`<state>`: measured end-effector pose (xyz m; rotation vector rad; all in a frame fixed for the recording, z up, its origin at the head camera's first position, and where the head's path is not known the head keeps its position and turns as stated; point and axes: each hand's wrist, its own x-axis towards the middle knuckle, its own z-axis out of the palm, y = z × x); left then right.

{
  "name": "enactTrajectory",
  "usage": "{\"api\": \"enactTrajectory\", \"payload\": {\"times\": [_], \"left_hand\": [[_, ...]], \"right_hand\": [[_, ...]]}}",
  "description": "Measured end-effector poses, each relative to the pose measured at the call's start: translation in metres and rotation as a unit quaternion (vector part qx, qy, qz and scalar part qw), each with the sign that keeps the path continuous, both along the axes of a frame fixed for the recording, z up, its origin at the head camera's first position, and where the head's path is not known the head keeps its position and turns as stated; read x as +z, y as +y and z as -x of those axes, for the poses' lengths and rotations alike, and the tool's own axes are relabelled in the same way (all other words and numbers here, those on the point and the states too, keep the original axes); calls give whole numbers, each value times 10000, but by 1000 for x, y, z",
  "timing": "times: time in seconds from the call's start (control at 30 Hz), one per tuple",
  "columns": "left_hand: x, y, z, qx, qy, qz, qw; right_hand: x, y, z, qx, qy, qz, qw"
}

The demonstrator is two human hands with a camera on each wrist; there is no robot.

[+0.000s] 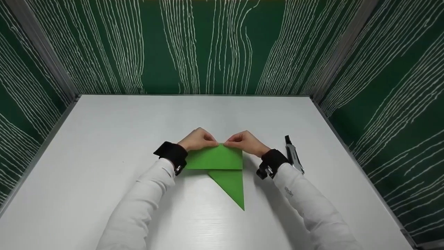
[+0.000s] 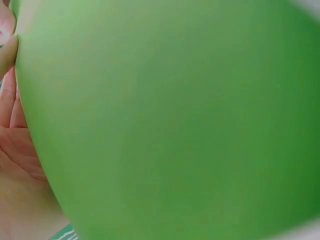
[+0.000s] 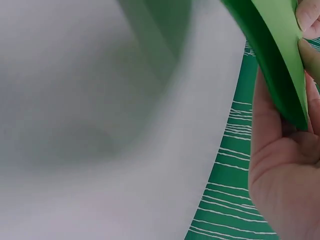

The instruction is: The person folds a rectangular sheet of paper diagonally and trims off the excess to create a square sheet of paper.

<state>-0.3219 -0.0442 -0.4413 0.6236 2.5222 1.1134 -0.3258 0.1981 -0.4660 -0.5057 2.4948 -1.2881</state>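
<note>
A folded sheet of green paper (image 1: 218, 159) is held up over the white table, with a pointed triangular part hanging below its straight lower edge on the right. My left hand (image 1: 199, 139) pinches its top edge between thumb and fingers. Close beside it, my right hand (image 1: 248, 143) pinches the same edge. In the left wrist view the green paper (image 2: 170, 120) fills most of the picture, and part of the left hand (image 2: 17, 150) shows at the side. The right wrist view shows the paper's layers standing apart at one end, near the right hand (image 3: 285, 165).
To the right, beside my right wrist, a grey and black tool (image 1: 294, 154), possibly a utility knife, lies on the white table (image 1: 86, 166). Green walls with white wavy lines (image 1: 222, 45) stand behind the table and along its sides.
</note>
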Motion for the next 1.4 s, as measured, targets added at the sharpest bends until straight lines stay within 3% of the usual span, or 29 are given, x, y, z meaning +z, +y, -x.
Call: {"api": "enactTrajectory", "payload": {"times": [0.27, 0.57, 1.0, 1.4], "left_hand": [[1, -9, -1, 95, -125, -27, 9999], [-1, -13, -1, 18, -99, 53, 9999], [-7, -11, 0, 91, -163, 51, 9998], [-7, -15, 0, 159, -318, 76, 9993]], "right_hand": [[1, 9, -1, -247, -431, 53, 9988], [1, 13, -3, -236, -778, 376, 9960], [1, 16, -3, -184, -812, 383, 9958], [-2, 23, -1, -97, -1186, 685, 9905]]}}
